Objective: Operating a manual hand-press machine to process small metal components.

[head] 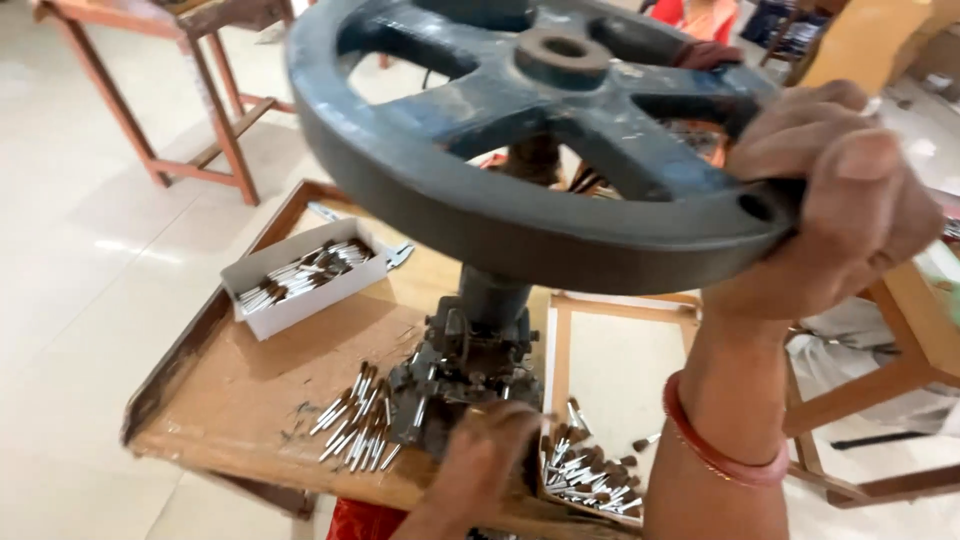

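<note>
Handwheel (520,170) fills the top of frame, right hand (835,195) clenched on its rim; left hand (485,455) pinches at the press (465,375) base, bottom centre. Pressing step; next, one steady turn.

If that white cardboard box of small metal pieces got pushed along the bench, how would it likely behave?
The white cardboard box would probably slide rather than tip, being low and wide. Its thin walls may flex. The metal pieces lie loose and heaped, so they would likely shift and rattle, perhaps spilling over the open top.
</note>
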